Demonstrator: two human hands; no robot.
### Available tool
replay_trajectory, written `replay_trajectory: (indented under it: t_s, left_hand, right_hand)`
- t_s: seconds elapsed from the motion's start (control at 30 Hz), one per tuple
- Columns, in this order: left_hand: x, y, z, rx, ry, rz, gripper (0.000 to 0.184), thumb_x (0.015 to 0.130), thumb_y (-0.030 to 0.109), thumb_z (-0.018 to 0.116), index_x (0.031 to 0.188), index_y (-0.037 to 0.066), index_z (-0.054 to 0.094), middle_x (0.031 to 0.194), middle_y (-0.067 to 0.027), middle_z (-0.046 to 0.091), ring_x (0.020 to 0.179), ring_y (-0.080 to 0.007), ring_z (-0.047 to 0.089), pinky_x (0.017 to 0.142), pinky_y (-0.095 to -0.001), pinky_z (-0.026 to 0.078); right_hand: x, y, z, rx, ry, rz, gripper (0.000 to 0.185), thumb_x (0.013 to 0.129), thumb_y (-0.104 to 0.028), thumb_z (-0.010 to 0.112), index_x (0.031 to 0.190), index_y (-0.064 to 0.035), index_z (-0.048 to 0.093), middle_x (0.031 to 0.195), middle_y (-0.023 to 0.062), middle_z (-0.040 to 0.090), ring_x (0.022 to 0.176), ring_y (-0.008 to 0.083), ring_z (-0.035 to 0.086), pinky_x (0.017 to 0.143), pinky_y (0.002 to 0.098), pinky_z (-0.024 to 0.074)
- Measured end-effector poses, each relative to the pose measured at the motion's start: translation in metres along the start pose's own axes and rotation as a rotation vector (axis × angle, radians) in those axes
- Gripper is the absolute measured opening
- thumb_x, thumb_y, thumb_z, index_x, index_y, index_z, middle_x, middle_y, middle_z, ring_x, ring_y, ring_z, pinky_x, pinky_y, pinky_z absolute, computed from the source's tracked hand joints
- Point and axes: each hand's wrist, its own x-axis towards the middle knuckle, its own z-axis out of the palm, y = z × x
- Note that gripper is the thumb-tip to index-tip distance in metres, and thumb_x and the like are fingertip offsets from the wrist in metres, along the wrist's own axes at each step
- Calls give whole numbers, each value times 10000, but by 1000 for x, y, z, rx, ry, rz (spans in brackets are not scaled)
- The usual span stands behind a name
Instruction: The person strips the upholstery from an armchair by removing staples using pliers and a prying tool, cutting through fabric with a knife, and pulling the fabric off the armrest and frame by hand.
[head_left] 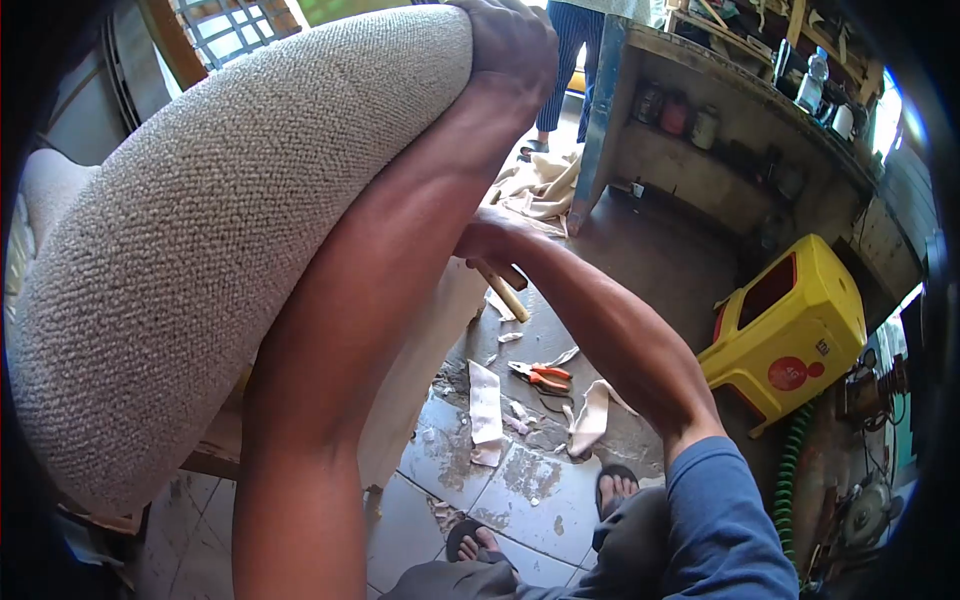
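A large padded piece covered in grey woven fabric (220,200) fills the left side. Its near side runs along my left forearm. At its upper end my left hand (508,45) lies over the edge with bent fingers; what they grip underneath is hidden. Lower down, my right hand (490,237) is at the frame's edge beside a pale panel (430,345), its fingers mostly hidden behind the wrist. Just below this hand a wooden stick or leg (503,290) points downward; whether the hand touches it is unclear.
Orange-handled pliers (541,376) and fabric scraps (486,412) lie on the tiled floor. A yellow plastic stool (790,330) lies tipped at the right, near a green coiled hose (793,480). Behind are a workbench (740,75), heaped cloth (543,187) and a person in striped trousers (572,60).
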Motion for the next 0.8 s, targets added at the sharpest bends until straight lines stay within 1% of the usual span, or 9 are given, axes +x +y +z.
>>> replay_trajectory:
  t_s: [0.13, 0.3, 0.37, 0.4, 0.47, 0.53, 0.6, 0.67, 0.8]
  left_hand:
    - [-3, -1, -2, -36, 25, 15, 290, 920, 254, 547, 1102, 88, 700, 1023, -125, 688, 934, -291, 668, 774, -507, 487]
    - [3, -1, 0, -43, 77, 60, 283, 907, 249, 559, 1086, 83, 703, 1012, -125, 687, 927, -289, 668, 745, -492, 496]
    - [11, -6, 16, -14, 80, 70, 282, 904, 248, 561, 1083, 82, 703, 1009, -125, 687, 926, -289, 668, 739, -489, 498]
    - [23, -7, 38, -102, 102, 68, 285, 889, 251, 573, 1068, 71, 705, 1004, -132, 685, 914, -291, 666, 724, -478, 504]
    - [-3, 2, 44, -193, 46, 99, 289, 874, 253, 585, 1053, 61, 706, 998, -140, 683, 901, -294, 664, 710, -468, 509]
    - [2, -7, -2, -181, -51, 154, 309, 858, 256, 591, 1049, 44, 707, 1016, -160, 677, 890, -294, 662, 753, -457, 513]
    - [7, 1, 3, -128, 12, 1, 346, 859, 299, 603, 1070, 45, 706, 1057, -160, 665, 919, -275, 662, 816, -442, 508]
    - [11, 4, 2, -91, -90, -1, 399, 908, 345, 589, 1156, 43, 670, 1054, -146, 663, 966, -292, 655, 849, -430, 516]
    - [35, -8, -26, -110, -293, 32, 441, 946, 367, 580, 1242, 41, 616, 1098, -147, 663, 1067, -282, 640, 903, -402, 516]
  right_hand:
    - [-26, -10, 1, 152, -33, 133, 346, 912, -232, 585, 1069, 67, 664, 813, 167, 709, 677, 249, 711, 628, 384, 607]
    - [-64, -5, 70, 761, 262, 198, 279, 882, -214, 526, 769, 30, 597, 638, 106, 609, 579, 213, 646, 563, 381, 526]
    - [-104, 19, 122, 538, 122, -171, 256, 940, -237, 536, 886, -5, 630, 657, 96, 622, 593, 225, 639, 595, 367, 537]
    - [-156, 21, 173, 251, 573, -582, 242, 983, -236, 548, 992, -12, 637, 729, 72, 644, 634, 178, 645, 626, 333, 553]
    - [-210, -15, 137, 801, -429, 219, 209, 988, -198, 580, 1086, -16, 612, 857, 59, 657, 738, 136, 657, 674, 304, 567]
    - [-190, 2, 122, 892, -257, 263, 219, 975, -159, 608, 1144, -25, 571, 924, 51, 637, 792, 125, 642, 655, 291, 543]
    - [-162, 47, 115, 824, 56, -131, 284, 962, -119, 629, 1220, -34, 548, 900, 19, 574, 791, 108, 574, 672, 279, 492]
    - [-152, 46, 64, 624, 95, -148, 412, 945, -196, 649, 1310, -48, 528, 883, 14, 566, 844, 141, 561, 747, 334, 479]
    - [-70, 48, 21, 177, 155, -69, 510, 890, -199, 627, 1345, -24, 476, 1076, 274, 659, 1090, 430, 626, 912, 496, 487]
